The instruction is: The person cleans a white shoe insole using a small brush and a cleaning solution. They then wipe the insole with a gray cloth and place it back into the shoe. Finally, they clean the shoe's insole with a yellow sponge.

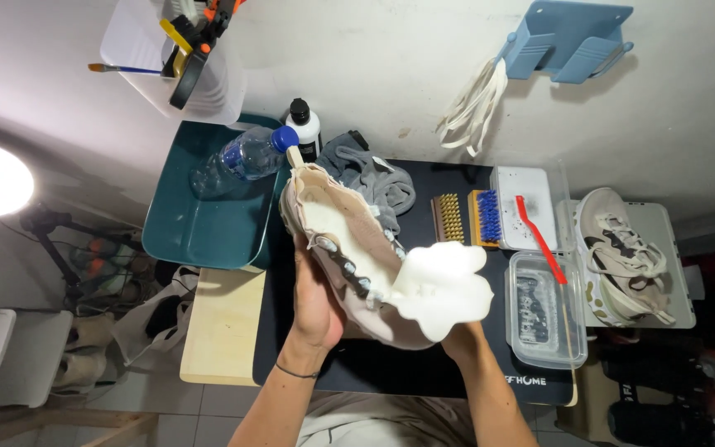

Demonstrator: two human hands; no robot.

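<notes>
Beige unlaced sneaker (349, 248) clasped by left hand (316, 302), opening up; right hand (461, 335) beneath white tongue (444, 285), grip probably closed, hidden.

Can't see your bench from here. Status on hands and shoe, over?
Left hand grips pale shoe by its side. Right hand mostly hidden under white cloth at shoe's end. Brushes lie behind, clear of both.
</notes>
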